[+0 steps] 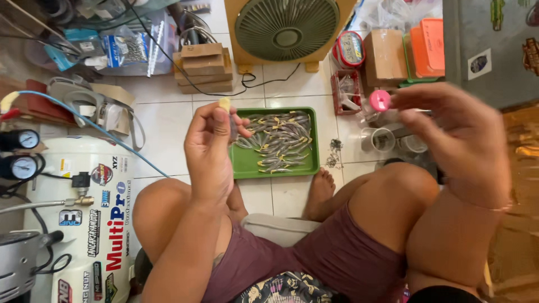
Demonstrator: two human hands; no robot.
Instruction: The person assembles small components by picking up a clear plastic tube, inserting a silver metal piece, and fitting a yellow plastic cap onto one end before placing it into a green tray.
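**Lure held up over the green tray**

The left hand [213,132] pinches a small yellow-tipped fishing lure [227,112] — raised above the green tray's [247,163] left edge. The right hand [449,129] seems closed on a pink-capped bottle [380,104] — partly blurred.

I sit cross-legged on a white tiled floor [168,120] in what looks like a home workshop. A white air compressor tank [95,224] with round pressure gauges [22,152] stands beside me, trailing a thin blue hose [101,130]. A square yellow box fan [286,28], stacked brown cardboard boxes [203,68] and a green plastic tray of small grey fish-shaped lures [278,143] crowd the floor.
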